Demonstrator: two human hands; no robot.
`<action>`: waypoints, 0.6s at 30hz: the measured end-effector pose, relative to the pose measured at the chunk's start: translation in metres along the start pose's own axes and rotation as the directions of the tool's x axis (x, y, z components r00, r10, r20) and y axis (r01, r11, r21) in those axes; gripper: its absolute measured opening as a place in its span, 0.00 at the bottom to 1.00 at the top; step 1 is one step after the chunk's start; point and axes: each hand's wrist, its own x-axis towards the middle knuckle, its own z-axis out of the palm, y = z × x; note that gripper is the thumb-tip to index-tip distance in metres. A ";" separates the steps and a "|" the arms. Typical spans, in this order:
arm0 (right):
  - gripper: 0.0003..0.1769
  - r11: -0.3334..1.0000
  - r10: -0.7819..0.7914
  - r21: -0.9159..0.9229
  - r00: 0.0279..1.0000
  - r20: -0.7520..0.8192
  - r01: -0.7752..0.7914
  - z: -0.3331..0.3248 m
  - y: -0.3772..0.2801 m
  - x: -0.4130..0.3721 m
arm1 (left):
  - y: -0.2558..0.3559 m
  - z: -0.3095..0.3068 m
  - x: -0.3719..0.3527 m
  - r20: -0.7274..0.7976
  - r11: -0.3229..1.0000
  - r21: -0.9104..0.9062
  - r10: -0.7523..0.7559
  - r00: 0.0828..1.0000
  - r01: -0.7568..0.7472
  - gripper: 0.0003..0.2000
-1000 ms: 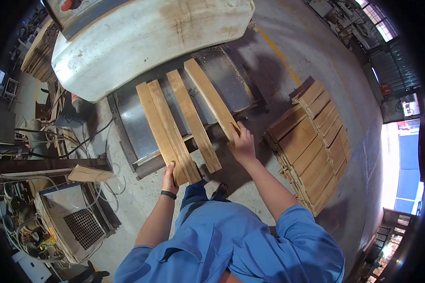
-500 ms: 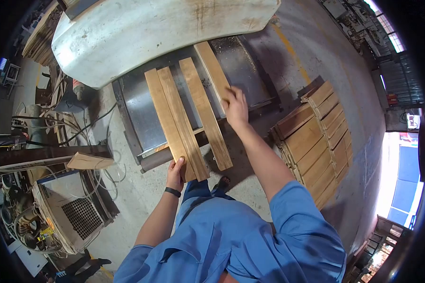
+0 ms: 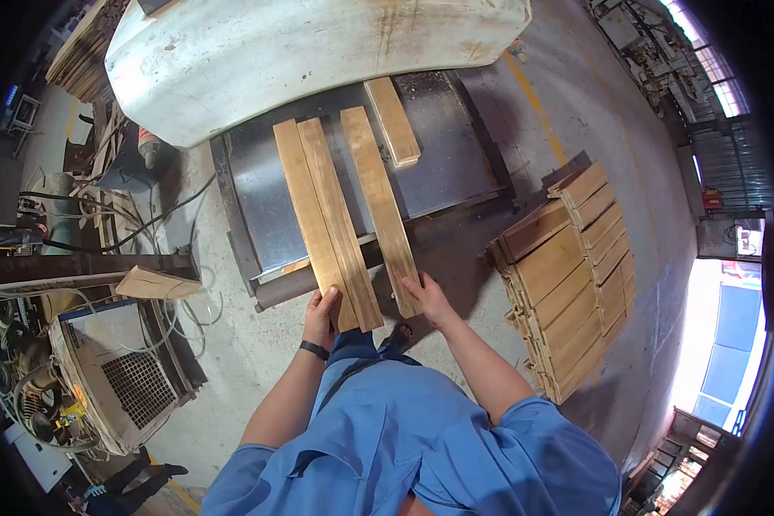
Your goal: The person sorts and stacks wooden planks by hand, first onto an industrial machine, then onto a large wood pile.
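Back from the far board, the right hand (image 3: 427, 297) now sits at the near end of the third board (image 3: 378, 193), low in the middle of the frame. Its fingers lie on that end, but whether the grip closes round it or only presses cannot be told. Just left of it, the left hand (image 3: 322, 311), with a dark wristband (image 3: 313, 350) below it, has its grip clenched on the near end of the paired boards (image 3: 322, 215), which lie side by side and touching.

All three boards overhang the near edge of the steel desk (image 3: 456, 163) and run up across it, their far ends at the lip of the white hood (image 3: 318, 52). The short-showing board (image 3: 393, 120), to their right, lies farther up the desk than a second ago, with much of its length under the hood. As it looks, one board is well in and three are hardly started.

At the right of the frame, a stack of boards (image 3: 568, 275) rests on the floor.
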 end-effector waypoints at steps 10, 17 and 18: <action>0.37 0.992 0.018 -0.123 0.983 -0.185 -0.042 -0.013 -0.021 0.017 | 0.003 0.007 -0.005 -0.045 1.000 0.007 0.011 0.999 -0.011 0.24; 0.31 0.931 0.279 0.261 0.959 -0.053 -0.257 -0.030 -0.030 -0.040 | 0.001 0.002 -0.003 -0.036 0.995 0.073 0.064 0.997 -0.061 0.23; 0.30 0.902 0.277 0.344 0.961 0.000 -0.261 -0.036 -0.026 -0.036 | -0.001 0.001 -0.003 -0.055 0.992 0.100 0.082 0.995 -0.076 0.23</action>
